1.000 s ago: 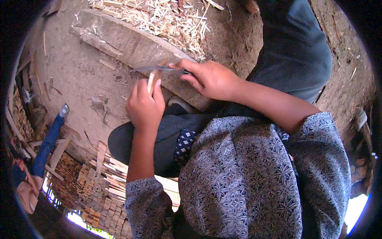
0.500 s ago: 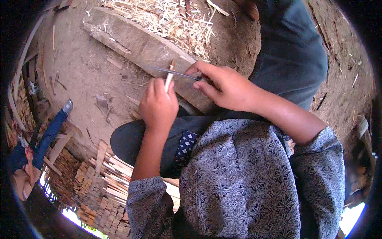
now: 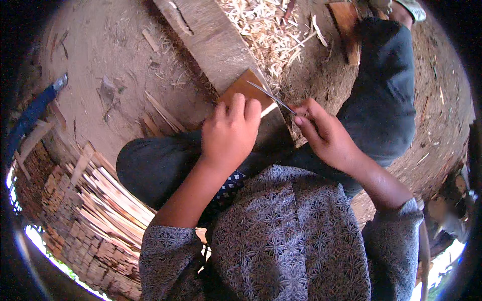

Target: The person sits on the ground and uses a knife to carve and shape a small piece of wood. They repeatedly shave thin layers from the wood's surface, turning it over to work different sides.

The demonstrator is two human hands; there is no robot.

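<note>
A flat brown piece of wood (image 3: 240, 88) with a pale edge is under the closed fingers of my left hand (image 3: 231, 130), which covers much of it. It lies over a thick wooden plank (image 3: 213, 45). My right hand (image 3: 326, 133) is pinched round the grip of a thin-bladed knife (image 3: 273, 97); the fingers hide most of the grip. The blade slants up and left across the brown wood, near my left fingers. Whether the edge touches the wood, I cannot tell.
Pale shavings (image 3: 266, 35) lie on the ground right of the plank. A brown wood block (image 3: 345, 30) is at the top right, near my foot. Stacked wood strips (image 3: 115, 195) are at the lower left. Another person's leg in blue (image 3: 32, 113) shows at the left edge.
The piece of wood has turned from its narrow edge to its broad brown face. Both hands have moved right and a little lower in view, and the view itself has shifted.
</note>
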